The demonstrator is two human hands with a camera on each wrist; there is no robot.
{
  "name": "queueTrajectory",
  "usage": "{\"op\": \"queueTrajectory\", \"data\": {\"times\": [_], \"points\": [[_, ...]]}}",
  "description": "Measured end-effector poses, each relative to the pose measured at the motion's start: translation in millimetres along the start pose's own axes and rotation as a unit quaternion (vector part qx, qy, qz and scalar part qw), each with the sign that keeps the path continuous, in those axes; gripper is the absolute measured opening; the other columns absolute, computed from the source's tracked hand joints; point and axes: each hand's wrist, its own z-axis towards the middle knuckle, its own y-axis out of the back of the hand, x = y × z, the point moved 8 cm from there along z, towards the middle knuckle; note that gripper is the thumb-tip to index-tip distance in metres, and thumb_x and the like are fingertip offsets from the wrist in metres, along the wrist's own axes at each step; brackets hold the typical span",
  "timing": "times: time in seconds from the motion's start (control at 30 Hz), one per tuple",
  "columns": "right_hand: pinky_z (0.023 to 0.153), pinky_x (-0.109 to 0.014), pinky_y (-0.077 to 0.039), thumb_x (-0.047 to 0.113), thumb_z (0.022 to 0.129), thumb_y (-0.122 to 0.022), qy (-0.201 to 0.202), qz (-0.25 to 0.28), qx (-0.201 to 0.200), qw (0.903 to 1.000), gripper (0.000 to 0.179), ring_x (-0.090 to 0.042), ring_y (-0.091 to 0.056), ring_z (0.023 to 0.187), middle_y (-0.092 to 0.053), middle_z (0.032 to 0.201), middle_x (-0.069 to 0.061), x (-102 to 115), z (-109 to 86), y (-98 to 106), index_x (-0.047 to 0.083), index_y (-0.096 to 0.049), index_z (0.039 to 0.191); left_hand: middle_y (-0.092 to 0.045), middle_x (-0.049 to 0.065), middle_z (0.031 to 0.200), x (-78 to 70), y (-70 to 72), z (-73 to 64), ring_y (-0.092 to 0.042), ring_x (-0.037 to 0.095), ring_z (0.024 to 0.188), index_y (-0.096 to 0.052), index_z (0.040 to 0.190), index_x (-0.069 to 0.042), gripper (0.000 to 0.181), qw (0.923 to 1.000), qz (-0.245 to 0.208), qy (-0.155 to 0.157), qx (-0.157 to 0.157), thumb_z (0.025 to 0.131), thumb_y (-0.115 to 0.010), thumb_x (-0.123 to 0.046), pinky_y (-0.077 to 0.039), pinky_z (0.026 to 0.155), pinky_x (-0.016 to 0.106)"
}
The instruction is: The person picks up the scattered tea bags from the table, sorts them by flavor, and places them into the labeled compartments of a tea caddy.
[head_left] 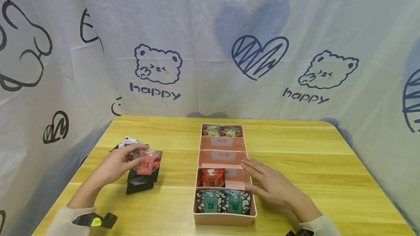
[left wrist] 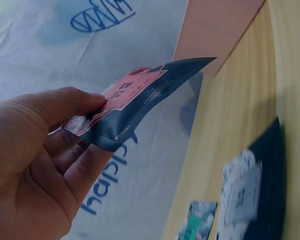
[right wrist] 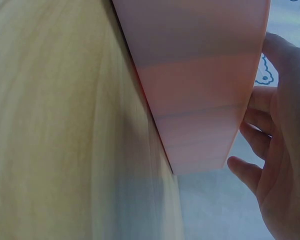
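My left hand (head_left: 116,165) pinches a dark tea sachet (head_left: 147,164) with a red-pink label, thumb on its printed face and fingers behind, as the left wrist view shows. It is held up over other sachets on the left of the table. A long pink divided box (head_left: 224,219) stands mid-table. My right hand (head_left: 275,183) lies along its right side, the fingertips at the rim. Inside the box, two green-labelled sachets (head_left: 223,202) fill the front compartment. A red sachet (head_left: 211,178) sits at the left of the one behind. Two yellow-labelled sachets (head_left: 221,131) stand at the back.
Below the held sachet, a white-labelled sachet (left wrist: 242,192) and a green-labelled one (left wrist: 195,220) lie on the table. Paper labels (head_left: 221,141) mark the box dividers. A printed cloth (head_left: 203,39) hangs behind the wooden table (head_left: 295,145).
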Motion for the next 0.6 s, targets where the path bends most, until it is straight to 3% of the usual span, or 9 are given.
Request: {"op": "queueTrajectory", "data": {"times": [0.1, 0.3, 0.6], "points": [[0.109, -0.047, -0.034, 0.048, 0.098, -0.054, -0.004, 0.003, 0.002, 1.0, 0.067, -0.024, -0.03, 0.142, -0.033, 0.156, -0.005, -0.4, 0.2, 0.8, 0.014, -0.035, 0.153, -0.066, 0.002, 0.105, -10.2, -2.9, 6.9, -0.057, 0.012, 0.072, -0.061, 0.129, -0.015, 0.035, 0.9999, -0.001, -0.016, -0.002, 0.096, -0.066, -0.025, -0.045, 0.054, 0.027], [0.109, -0.046, -0.033, 0.048, 0.098, -0.053, -0.003, -0.006, 0.001, 1.0, 0.068, -0.024, -0.03, 0.142, -0.032, 0.157, -0.004, -0.5, 0.0, 0.4, 0.015, -0.033, 0.154, -0.067, 0.0, 0.097, -29.8, -10.4, 20.3, -0.061, 0.013, 0.077, -0.062, 0.125, -0.014, 0.03, 0.9991, -0.015, -0.04, -0.007, 0.096, -0.066, -0.021, -0.051, 0.06, 0.029], [0.109, -0.046, -0.033, 0.048, 0.098, -0.054, -0.001, -0.009, -0.002, 1.0, 0.068, -0.024, -0.03, 0.143, -0.032, 0.157, -0.005, -0.5, 0.0, -0.5, 0.015, -0.034, 0.154, -0.064, 0.004, 0.097, -52.3, -31.4, 36.6, -0.065, 0.015, 0.078, -0.062, 0.121, -0.011, 0.026, 0.9945, -0.089, -0.054, 0.013, 0.096, -0.065, -0.019, -0.056, 0.064, 0.033]]}}
